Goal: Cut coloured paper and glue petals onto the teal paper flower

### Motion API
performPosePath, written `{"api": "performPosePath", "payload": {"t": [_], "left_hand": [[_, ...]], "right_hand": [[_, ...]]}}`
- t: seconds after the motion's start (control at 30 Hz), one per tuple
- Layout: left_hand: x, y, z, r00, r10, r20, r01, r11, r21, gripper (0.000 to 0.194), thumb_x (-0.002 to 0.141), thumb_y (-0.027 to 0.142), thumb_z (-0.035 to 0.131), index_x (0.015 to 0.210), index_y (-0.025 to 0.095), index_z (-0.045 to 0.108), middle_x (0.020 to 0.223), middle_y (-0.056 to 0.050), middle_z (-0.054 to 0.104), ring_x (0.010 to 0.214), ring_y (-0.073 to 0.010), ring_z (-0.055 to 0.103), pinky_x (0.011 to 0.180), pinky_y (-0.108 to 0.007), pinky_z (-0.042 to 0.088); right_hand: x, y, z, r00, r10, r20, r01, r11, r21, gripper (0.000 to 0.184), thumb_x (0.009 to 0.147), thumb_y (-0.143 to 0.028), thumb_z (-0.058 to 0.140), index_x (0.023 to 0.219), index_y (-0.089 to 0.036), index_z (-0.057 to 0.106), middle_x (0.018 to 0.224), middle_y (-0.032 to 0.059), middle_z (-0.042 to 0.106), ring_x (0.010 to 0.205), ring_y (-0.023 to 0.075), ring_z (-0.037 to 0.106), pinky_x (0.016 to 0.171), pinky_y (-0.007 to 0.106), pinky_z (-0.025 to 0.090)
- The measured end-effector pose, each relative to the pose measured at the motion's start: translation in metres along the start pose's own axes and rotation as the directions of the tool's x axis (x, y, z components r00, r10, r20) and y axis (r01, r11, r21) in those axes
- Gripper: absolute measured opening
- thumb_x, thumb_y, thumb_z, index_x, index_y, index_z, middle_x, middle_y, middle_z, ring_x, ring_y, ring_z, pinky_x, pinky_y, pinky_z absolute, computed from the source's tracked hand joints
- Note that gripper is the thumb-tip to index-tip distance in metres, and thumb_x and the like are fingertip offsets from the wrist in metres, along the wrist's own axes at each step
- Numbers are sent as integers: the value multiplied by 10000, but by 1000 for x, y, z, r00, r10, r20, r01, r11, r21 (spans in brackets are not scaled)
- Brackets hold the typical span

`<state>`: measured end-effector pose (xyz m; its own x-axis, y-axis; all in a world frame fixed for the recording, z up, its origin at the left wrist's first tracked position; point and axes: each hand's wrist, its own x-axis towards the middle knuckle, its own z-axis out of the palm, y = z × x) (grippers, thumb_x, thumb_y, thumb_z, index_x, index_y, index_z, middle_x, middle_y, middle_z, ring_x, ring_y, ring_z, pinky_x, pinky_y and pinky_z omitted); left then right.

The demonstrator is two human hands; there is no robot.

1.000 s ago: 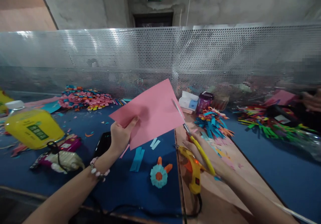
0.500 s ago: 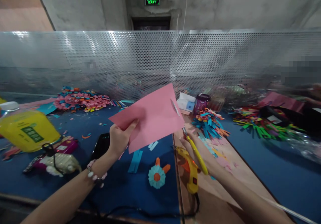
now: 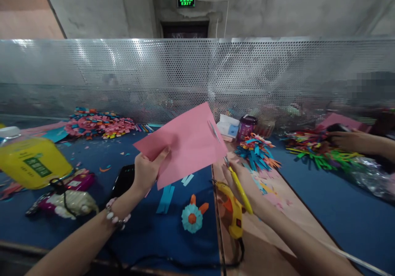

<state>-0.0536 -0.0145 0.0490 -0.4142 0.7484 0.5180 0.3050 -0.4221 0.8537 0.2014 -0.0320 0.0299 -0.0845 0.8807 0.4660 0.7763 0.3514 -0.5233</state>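
I hold the pink sheet (image 3: 182, 142) up over the table (image 3: 148, 226), left hand (image 3: 147, 169) pinching its lower corner. My right hand (image 3: 243, 181) grips the scissors (image 3: 226, 162), blades at its right edge: mid-cut, I judge; next needs a straight snip.

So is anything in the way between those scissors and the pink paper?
Nothing visible. The left hand holds the pink paper up above the table, and the scissors in the right hand already have their blades at its right edge.

At frame centre the left hand (image 3: 147, 169) pinches a pink paper sheet (image 3: 182, 144); the right hand (image 3: 243, 181) works yellow-handled scissors (image 3: 230, 167) along its right edge.
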Motion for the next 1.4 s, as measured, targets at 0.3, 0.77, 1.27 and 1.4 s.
{"api": "performPosePath", "payload": {"t": [0.3, 0.77, 1.27, 1.4], "left_hand": [[0, 2, -2, 1000, 7, 10, -7, 999, 50, 312, 627, 358, 721, 505, 133, 545, 471, 24, 513, 417, -85, 436, 397, -198, 348], [-1, 2, -2, 999, 5, 36, -7, 998, 66, 361, 627, 379, 716, 480, 143, 486, 448, 42, 436, 407, -71, 373, 384, -193, 308], [-1, 1, -4, 999, 22, 45, -27, 993, 118, 378, 621, 374, 717, 446, 155, 464, 419, 39, 422, 379, -71, 354, 348, -195, 265], [-3, -1, -4, 998, 21, 53, -27, 993, 114, 333, 628, 382, 715, 495, 137, 532, 450, 24, 500, 388, -84, 416, 361, -195, 308]], "right_hand": [[-1, 2, -4, 999, -5, 35, 4, 999, 43, 228, 819, -287, 381, 644, -184, 484, 580, 15, 562, 518, 134, 487, 498, 242, 336], [-2, 0, -7, 997, 54, 62, -54, 999, 2, 341, 839, -379, 333, 588, -192, 468, 525, 29, 558, 484, 147, 500, 487, 252, 330], [-5, -9, -16, 988, 48, 146, -73, 983, 171, 236, 845, -388, 432, 815, -173, 525, 731, 32, 603, 678, 171, 571, 601, 264, 409], [-6, -9, -15, 986, 43, 160, -79, 971, 225, 221, 853, -392, 429, 853, -181, 498, 782, 22, 597, 693, 155, 558, 620, 254, 415]]}}
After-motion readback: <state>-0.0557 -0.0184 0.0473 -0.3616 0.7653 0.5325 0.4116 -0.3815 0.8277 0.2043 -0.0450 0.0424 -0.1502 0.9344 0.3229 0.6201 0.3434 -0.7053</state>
